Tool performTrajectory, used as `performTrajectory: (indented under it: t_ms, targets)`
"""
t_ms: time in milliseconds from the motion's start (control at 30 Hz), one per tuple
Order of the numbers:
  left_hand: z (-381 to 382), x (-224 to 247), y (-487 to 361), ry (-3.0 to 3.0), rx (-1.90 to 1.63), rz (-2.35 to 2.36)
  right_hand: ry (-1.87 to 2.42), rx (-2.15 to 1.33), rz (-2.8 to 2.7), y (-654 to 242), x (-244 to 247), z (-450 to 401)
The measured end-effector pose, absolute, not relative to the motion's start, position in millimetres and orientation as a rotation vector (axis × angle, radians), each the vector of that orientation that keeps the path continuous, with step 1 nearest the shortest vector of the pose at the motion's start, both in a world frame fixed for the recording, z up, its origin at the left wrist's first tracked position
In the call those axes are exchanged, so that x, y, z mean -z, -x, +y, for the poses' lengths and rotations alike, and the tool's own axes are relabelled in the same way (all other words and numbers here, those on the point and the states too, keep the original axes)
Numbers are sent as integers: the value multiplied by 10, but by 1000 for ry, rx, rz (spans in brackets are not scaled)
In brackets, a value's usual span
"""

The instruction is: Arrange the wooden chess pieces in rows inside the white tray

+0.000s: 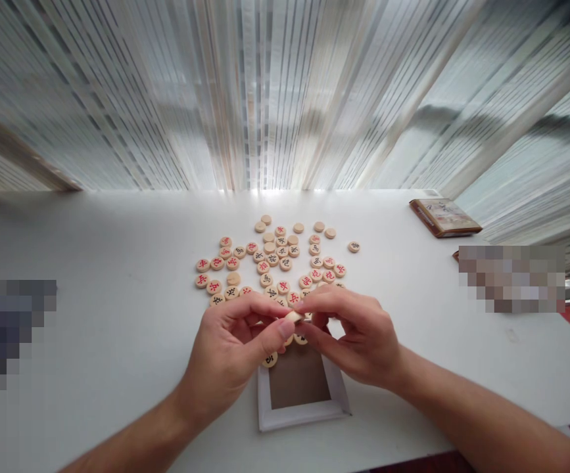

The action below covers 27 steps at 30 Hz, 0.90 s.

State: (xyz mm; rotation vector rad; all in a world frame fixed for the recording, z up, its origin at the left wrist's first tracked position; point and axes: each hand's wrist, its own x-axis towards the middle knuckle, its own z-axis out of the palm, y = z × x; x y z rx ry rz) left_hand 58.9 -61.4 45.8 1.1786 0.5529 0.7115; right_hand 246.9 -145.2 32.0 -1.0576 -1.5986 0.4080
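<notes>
Left grip (229, 336) on pale disc (294, 316)

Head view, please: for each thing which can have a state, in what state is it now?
Left hand: closed on the held piece
Right hand: fingers also at that piece
Held piece: raised, between both hands
Loose pieces: scattered, many character side up, some blank side up
White box: open, brown inside showing
Brown case: lying flat, looks shut
Curtain: drawn across
</notes>
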Motion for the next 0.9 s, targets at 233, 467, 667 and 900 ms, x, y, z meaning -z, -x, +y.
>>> performTrajectory:
  t_ms: [233,467,667,900]
  targets:
    - [-616,-481,-570,-1142,-586,579,1070,-438,-1613,-2455,-345,-1438]
    - [-677,-514,-616,-1183,-680,621,1111,-331,-1597,-2434,-392,-1460]
    - [-679,-501,-609,-1142,-619,606,1108,-153,-1672,-2441,-399,-1479]
    - [-698,-491,-614,-1086,-496,528,1162,-136,-1656,-2459,-396,-1458]
